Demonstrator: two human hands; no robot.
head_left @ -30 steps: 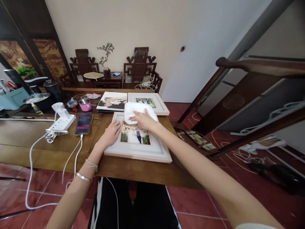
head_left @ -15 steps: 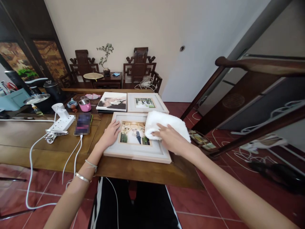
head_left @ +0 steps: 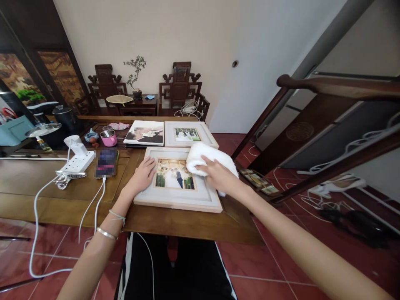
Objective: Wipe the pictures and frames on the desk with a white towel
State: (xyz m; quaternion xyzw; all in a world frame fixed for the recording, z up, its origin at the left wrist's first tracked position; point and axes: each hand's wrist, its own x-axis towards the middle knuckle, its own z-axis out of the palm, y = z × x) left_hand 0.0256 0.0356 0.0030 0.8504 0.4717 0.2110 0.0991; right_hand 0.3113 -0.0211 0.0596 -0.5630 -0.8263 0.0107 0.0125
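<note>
In the head view, my landmark is the pale wooden rectangular picture frame (head_left: 176, 204), lying flat on the brown wooden table (head_left: 146, 225) in front of me, photo side up. My left hand (head_left: 143, 174) grips nothing; it lies flat on the frame's left border, fingers loosely spread. My right hand (head_left: 218, 175) is closed on a folded, fluffy white towel (head_left: 211, 155), which covers the frame's upper right part and overhangs its right side.

I judge the step in hand as working the towel across the frame's face. Any further stroke calls for light, even pressure, the left palm bracing the border.

Just behind the frame sit a second pale wooden picture frame (head_left: 169, 136) and, to its left, a white-and-dark photo panel (head_left: 156, 140); both limit reach that way. Left of the frame, bare tabletop runs towards the dark phone (head_left: 106, 162) on its white cable. In front, a strip of wood separates frame and table edge; right of it, the tabletop soon ends.
</note>
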